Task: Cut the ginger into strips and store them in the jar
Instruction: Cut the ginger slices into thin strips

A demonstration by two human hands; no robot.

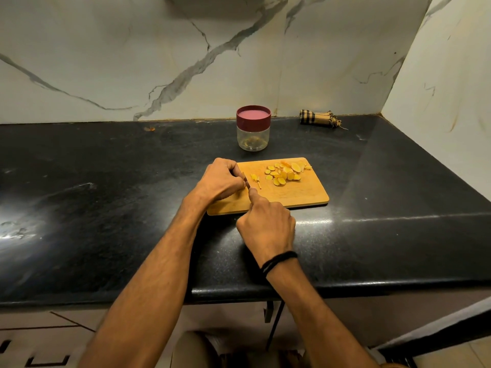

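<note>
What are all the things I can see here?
jar: one, clear with maroon lid on, behind the board
cutting board: one, wooden, on the counter
ginger slices: a pile, yellow, board's right half
ginger strips: a few, yellow, beside the blade
knife: one, colour unclear, mostly hidden between the hands
cloth: one, checked, rolled, back right
counter: one, black
wristband: one, black, right wrist
left hand: one, fingers curled, board's left end
right hand: one, grips the knife
</note>
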